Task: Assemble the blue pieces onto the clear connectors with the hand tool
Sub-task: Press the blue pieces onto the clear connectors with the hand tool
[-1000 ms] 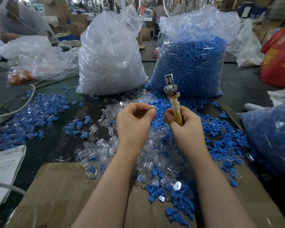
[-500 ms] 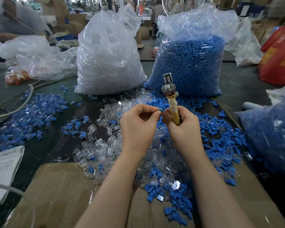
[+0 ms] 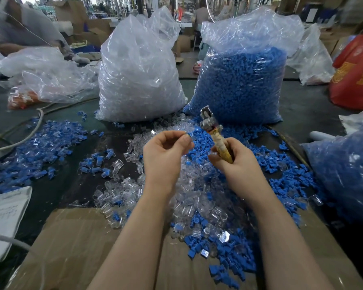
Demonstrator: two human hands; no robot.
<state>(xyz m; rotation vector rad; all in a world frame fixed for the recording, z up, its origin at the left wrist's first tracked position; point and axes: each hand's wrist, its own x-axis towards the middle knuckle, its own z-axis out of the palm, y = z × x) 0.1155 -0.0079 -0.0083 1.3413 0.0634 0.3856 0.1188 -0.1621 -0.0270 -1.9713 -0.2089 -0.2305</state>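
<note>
Left hand: raised over the pile, thumb and forefinger pinching a small part that looks like a clear connector with a blue piece at its tip; the rest of the fingers curl loosely.
Right hand: fist wrapped round the taped handle of the tool, held upright with its metal head above the knuckles, tilted a little toward the left hand.
Gap: the pinched part sits just beside the tool head, apart from it, not yet in it.
Step, as I judge it: bringing the part to the tool head for pressing the blue piece home.
Clear connectors: loose heap under and left of the wrists.
Blue pieces: loose heap right of the hands, some mixed among the clear ones.
Finished-looking parts: spread at far left, blue and clear together.
Bags: clear bag and blue bag stand behind the heaps.
Cardboard: sheet under the forearms.
Risk, slip: the pinch is only at the fingertips, so a nudge from the tool head could flick the part into the heap.
Risk, misfit: if the blue piece goes in skewed, pressing may jam or crack the clear shell.
Risk, finger: the thumb lies close to the metal head and could be nipped.
</note>
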